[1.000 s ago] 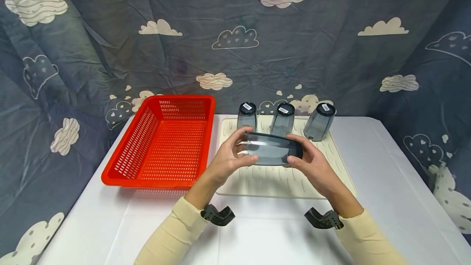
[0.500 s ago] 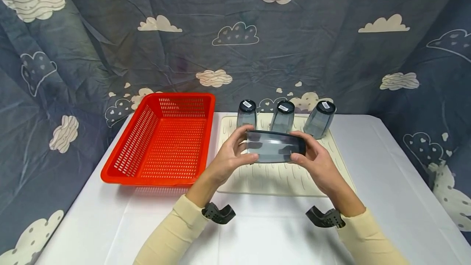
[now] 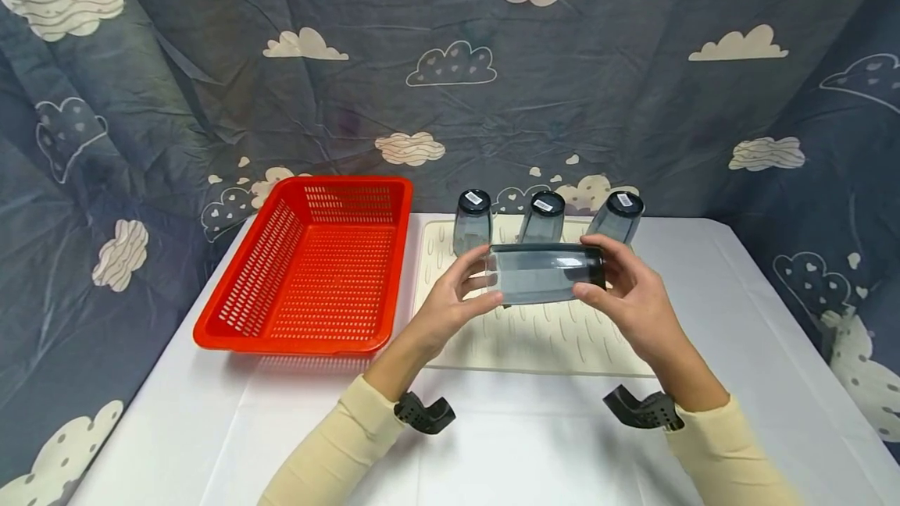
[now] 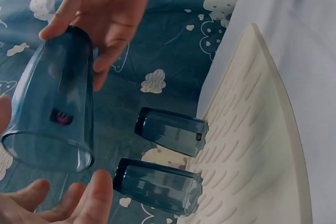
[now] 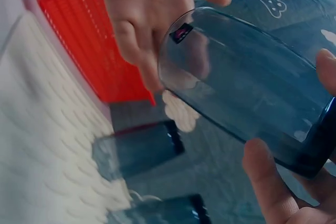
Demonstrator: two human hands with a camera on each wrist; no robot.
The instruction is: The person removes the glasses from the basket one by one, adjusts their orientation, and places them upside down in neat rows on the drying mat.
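Observation:
A smoked blue-grey drinking glass (image 3: 537,275) is held lying sideways above the pale ribbed mat, its mouth toward the left. Thumb and fingers of my left hand (image 3: 453,304) span the rim end, fingertips right at the edge. My right hand (image 3: 633,299) grips the dark base end between thumb and fingers. In the left wrist view the glass's open mouth (image 4: 48,150) faces the camera, and a small dark sticker (image 4: 61,117) shows on its wall. Behind it stand three similar glasses upside down: left (image 3: 472,225), middle (image 3: 543,219) and right (image 3: 617,217), the last partly covered by my right hand.
The cream drying mat (image 3: 534,350) lies under the three glasses on a white-covered table (image 3: 492,443). To its left stands a red perforated plastic basket (image 3: 330,279) with nothing in it. A dark cloud-patterned cloth (image 3: 450,123) hangs behind and along the sides.
Both hands have shifted right with the glass, the right hand farther than the left. The glass has risen slightly in view and now overlaps the right standing glass's lower part. Basket and mat stay put.

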